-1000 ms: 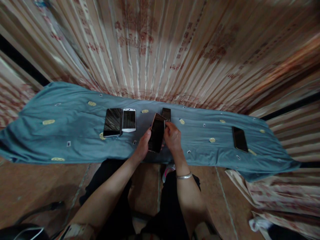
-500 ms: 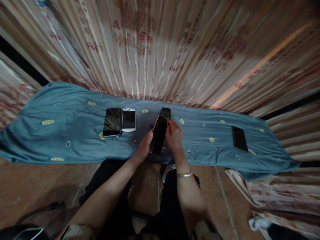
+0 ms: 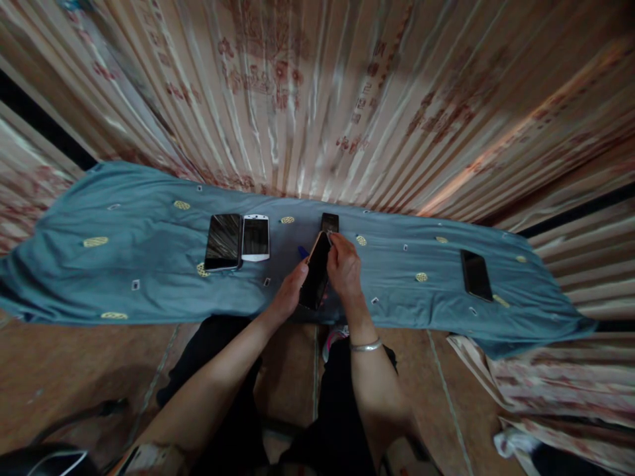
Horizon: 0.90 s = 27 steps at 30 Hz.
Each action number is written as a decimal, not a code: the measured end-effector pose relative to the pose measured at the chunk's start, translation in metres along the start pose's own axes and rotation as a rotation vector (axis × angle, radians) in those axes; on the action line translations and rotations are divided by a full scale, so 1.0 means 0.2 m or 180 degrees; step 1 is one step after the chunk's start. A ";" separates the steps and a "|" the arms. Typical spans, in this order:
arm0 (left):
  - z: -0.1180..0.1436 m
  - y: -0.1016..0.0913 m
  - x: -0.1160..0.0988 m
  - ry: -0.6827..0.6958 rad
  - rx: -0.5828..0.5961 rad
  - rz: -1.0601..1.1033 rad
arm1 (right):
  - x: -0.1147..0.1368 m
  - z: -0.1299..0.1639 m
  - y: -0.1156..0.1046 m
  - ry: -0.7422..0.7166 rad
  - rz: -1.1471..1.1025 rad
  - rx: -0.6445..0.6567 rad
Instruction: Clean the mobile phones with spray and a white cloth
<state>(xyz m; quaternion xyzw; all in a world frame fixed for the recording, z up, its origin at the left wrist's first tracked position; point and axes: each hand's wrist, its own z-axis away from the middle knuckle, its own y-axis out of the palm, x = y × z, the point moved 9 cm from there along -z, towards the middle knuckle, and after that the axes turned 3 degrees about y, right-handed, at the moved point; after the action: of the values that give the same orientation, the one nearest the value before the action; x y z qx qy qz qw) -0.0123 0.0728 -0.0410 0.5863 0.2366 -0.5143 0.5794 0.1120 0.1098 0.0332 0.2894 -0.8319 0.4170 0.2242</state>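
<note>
My left hand (image 3: 292,288) is closed around a dark-screened smartphone (image 3: 315,272), thumb along its left edge, holding it tilted over the blue cloth. At the phone's upper right edge my right hand (image 3: 344,264) is closed in a pinch; whatever lies between its fingertips is too small to make out. Just beyond the phone's top lies a small black phone (image 3: 330,222), partly covered by the held one. A small blue object (image 3: 303,252) shows beside the phone's left edge. To the left, a large black phone (image 3: 223,242) and a white phone (image 3: 256,238) lie side by side.
Another black phone (image 3: 477,275) lies far to the right on the blue patterned cloth (image 3: 397,297), which covers a long narrow surface. A pleated curtain (image 3: 317,99) rises right behind it. My legs are below the near edge, above a tiled floor (image 3: 421,383).
The held smartphone has turned slightly and shifted a little, its top edge lower. My right hand has moved slightly left along its top corner. More of the blue object shows.
</note>
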 end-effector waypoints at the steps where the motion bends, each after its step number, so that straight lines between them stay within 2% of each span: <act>1: 0.00 0.00 0.00 0.0016 -0.0010 -0.0037 | 0.01 0.00 0.00 -0.0017 -0.0019 0.0016; 9: 0.01 0.00 -0.03 0.0157 -0.0049 -0.0173 | 0.07 0.01 -0.01 -0.0174 -0.0178 0.0073; 14: 0.01 -0.01 -0.09 0.0586 -0.0186 -0.0264 | 0.08 0.01 0.00 -0.0179 -0.0205 0.0242; 18: 0.01 0.02 -0.05 0.0264 0.0022 -0.0277 | 0.09 0.01 0.01 -0.0191 -0.0139 0.0275; 21: 0.01 0.01 -0.04 0.0191 0.0020 -0.0363 | 0.10 0.02 0.00 -0.0218 -0.0111 0.0263; 27: -0.01 -0.02 -0.10 0.0679 -0.0121 -0.0698 | 0.14 0.04 0.03 -0.0320 -0.0136 0.0359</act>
<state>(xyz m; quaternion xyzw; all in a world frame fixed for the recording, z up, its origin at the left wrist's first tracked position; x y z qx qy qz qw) -0.0231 0.0820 -0.0251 0.5972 0.3692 -0.5047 0.5023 0.0867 0.0980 0.0428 0.3399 -0.8109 0.4432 0.1744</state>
